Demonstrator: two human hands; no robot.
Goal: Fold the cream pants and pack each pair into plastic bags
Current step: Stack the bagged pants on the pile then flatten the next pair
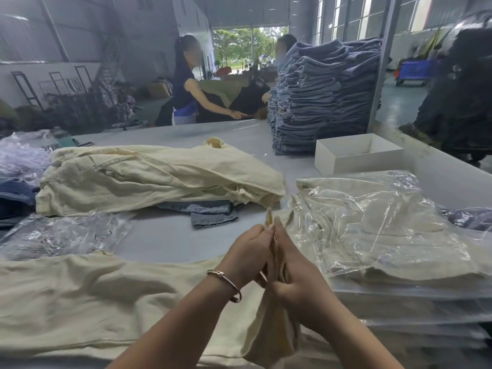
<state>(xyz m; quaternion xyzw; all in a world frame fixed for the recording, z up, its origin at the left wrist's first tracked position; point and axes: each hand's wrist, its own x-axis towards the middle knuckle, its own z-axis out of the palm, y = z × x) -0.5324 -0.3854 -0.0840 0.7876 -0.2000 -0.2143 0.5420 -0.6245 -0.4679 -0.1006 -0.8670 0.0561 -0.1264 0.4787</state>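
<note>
Head view puts both hands together just right of centre, low over the table: the left hand (249,253), a bangle on its wrist, and the right hand (295,270) each pinch a gathered edge of the cream pants (87,296) between curled fingers, a strip of the fabric standing up between the fingertips. The rest of that pair lies spread and rumpled from about 8 o'clock across the near table edge. At 11 o'clock a loose heap of cream pants (149,177) waits, and at 3 o'clock sits a stack of bagged pairs (372,230) in clear plastic, touching the right hand's side. To my eye the seams are being matched for a fold. The risk: with so much slack cloth trailing, the edges could slip out of line, leaving a crooked fold, or a tug could drag the bagged stack askew.
</note>
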